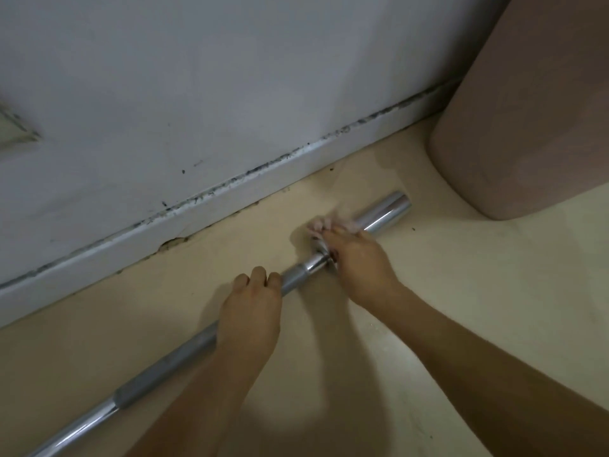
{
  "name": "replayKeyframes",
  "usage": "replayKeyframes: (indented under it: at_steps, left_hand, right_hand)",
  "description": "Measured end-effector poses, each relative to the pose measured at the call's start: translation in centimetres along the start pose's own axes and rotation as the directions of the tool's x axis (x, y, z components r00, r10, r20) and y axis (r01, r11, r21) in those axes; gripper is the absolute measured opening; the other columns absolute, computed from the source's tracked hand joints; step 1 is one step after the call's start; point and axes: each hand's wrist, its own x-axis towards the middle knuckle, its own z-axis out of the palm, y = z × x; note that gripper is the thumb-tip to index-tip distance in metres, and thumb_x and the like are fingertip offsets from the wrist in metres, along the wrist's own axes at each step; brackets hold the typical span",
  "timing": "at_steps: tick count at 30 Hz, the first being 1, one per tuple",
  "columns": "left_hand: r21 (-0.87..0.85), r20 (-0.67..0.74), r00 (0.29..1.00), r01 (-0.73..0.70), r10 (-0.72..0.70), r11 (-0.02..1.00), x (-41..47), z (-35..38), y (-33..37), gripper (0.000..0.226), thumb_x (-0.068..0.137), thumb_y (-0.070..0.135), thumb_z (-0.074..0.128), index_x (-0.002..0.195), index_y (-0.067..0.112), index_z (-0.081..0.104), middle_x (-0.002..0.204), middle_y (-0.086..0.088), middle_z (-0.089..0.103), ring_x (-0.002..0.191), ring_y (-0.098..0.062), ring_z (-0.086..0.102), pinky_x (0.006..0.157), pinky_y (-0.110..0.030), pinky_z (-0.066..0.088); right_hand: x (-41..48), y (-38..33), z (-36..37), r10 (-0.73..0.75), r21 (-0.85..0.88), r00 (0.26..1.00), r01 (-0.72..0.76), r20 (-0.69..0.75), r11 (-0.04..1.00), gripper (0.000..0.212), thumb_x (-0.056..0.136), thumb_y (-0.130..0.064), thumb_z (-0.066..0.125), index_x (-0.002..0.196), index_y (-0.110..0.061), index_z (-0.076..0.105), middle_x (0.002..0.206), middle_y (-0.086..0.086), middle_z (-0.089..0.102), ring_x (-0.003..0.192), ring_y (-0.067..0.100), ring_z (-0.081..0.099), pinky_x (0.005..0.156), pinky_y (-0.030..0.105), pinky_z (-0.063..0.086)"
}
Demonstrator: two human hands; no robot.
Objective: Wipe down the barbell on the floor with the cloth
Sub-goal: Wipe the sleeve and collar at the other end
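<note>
A chrome barbell (384, 215) lies on the beige floor, running from the lower left up to its thick sleeve end at the right. My left hand (248, 311) grips the thinner shaft with the fingers curled over it. My right hand (357, 258) holds a pale pinkish cloth (321, 225) pressed around the bar where the shaft meets the sleeve. Most of the cloth is hidden under my fingers and it looks blurred.
A white wall with a stained skirting board (204, 209) runs just behind the bar. A large tan upholstered piece (527, 127) stands at the right, close to the sleeve end. Bare beige floor (478, 308) lies in front of the bar.
</note>
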Motion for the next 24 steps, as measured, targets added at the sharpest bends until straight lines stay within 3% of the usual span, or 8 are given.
replayKeyframes:
  at_steps: [3, 6, 9, 12, 14, 17, 21, 24]
  left_hand:
    - [-0.026, -0.017, 1.000, 0.013, -0.014, 1.000, -0.6, 0.3, 0.4, 0.044, 0.080, 0.003, 0.054, 0.122, 0.016, 0.048, 0.113, -0.006, 0.051, 0.102, -0.026, 0.048, 0.083, -0.033, 0.043]
    - [-0.050, -0.051, 0.998, 0.025, -0.027, 0.998, -1.3, 0.4, 0.8, 0.045, 0.065, -0.003, 0.066, 0.108, 0.011, 0.062, 0.095, -0.009, 0.059, 0.085, -0.029, 0.055, 0.066, -0.037, 0.049]
    - [0.016, -0.062, 0.998, -0.010, 0.011, 1.000, -1.6, 0.8, 1.1, 0.052, 0.043, -0.004, 0.076, 0.093, 0.010, 0.068, 0.076, -0.007, 0.060, 0.067, -0.027, 0.056, 0.051, -0.032, 0.048]
    - [0.058, -0.113, 0.993, -0.026, 0.032, 0.998, -1.7, 1.2, 1.2, 0.057, 0.034, -0.005, 0.078, 0.088, 0.009, 0.069, 0.067, -0.007, 0.059, 0.057, -0.027, 0.055, 0.044, -0.030, 0.047]
    - [0.061, -0.086, 0.995, -0.036, 0.041, 0.997, -2.0, 1.2, 1.3, 0.055, 0.039, -0.006, 0.078, 0.091, 0.009, 0.068, 0.070, -0.007, 0.060, 0.060, -0.028, 0.055, 0.045, -0.032, 0.048]
    - [0.020, -0.053, 0.998, 0.019, -0.018, 1.000, -1.9, 0.8, 1.4, 0.040, 0.069, -0.001, 0.064, 0.106, 0.013, 0.060, 0.093, -0.008, 0.059, 0.083, -0.029, 0.054, 0.064, -0.036, 0.048]
    - [0.057, -0.031, 0.997, 0.074, -0.073, 0.996, -0.1, -0.5, 0.5, 0.033, 0.083, 0.009, 0.054, 0.114, 0.017, 0.054, 0.104, -0.005, 0.059, 0.092, -0.025, 0.053, 0.074, -0.031, 0.044]
    - [-0.022, -0.055, 0.994, 0.089, -0.090, 0.996, 0.7, -0.4, -0.7, 0.048, 0.082, 0.006, 0.055, 0.126, 0.020, 0.046, 0.107, -0.006, 0.059, 0.090, -0.025, 0.054, 0.075, -0.034, 0.045]
  right_hand:
    - [-2.2, 0.0, -0.8, -0.095, 0.127, 0.995, 0.090, 0.031, 0.988, 0.063, 0.078, 0.003, 0.054, 0.136, -0.022, 0.048, 0.146, -0.001, 0.044, 0.121, 0.029, 0.053, 0.096, 0.037, 0.047]
    - [-0.7, 3.2, -3.1, -0.017, -0.072, 0.997, 0.022, 0.076, 0.997, 0.050, 0.084, -0.012, 0.060, 0.133, -0.024, 0.051, 0.141, -0.001, 0.051, 0.105, 0.034, 0.061, 0.086, 0.037, 0.052]
    - [-0.5, 2.1, -2.3, 0.097, -0.047, 0.992, -0.101, -0.078, 0.994, 0.026, 0.078, -0.010, 0.066, 0.103, -0.017, 0.070, 0.119, 0.007, 0.066, 0.087, 0.030, 0.067, 0.072, 0.022, 0.045]
    - [-2.2, -0.7, -0.3, -0.031, 0.092, 0.980, 0.050, -0.195, 0.995, 0.031, 0.060, 0.004, 0.069, 0.088, -0.008, 0.074, 0.096, 0.010, 0.074, 0.078, 0.024, 0.070, 0.079, 0.018, 0.037]
    - [-3.0, -0.2, -1.8, -0.090, 0.106, 0.985, 0.107, -0.149, 0.989, 0.039, 0.057, 0.004, 0.073, 0.093, -0.010, 0.074, 0.104, 0.007, 0.073, 0.084, 0.020, 0.071, 0.070, 0.015, 0.042]
    - [-3.9, 2.3, -4.0, 0.043, 0.066, 0.998, -0.040, -0.050, 0.997, 0.042, 0.067, -0.007, 0.074, 0.106, -0.020, 0.071, 0.105, 0.005, 0.073, 0.082, 0.024, 0.069, 0.068, 0.018, 0.044]
    - [-5.8, 2.0, -3.6, 0.020, 0.160, 0.983, 0.009, -0.181, 0.987, 0.037, 0.074, -0.007, 0.059, 0.107, -0.017, 0.071, 0.098, 0.009, 0.074, 0.074, 0.028, 0.067, 0.064, 0.018, 0.042]
    - [-4.2, 1.1, -1.1, -0.018, 0.236, 0.974, 0.073, -0.225, 0.969, 0.047, 0.085, -0.001, 0.052, 0.129, -0.018, 0.056, 0.123, 0.002, 0.065, 0.091, 0.021, 0.060, 0.078, 0.018, 0.042]
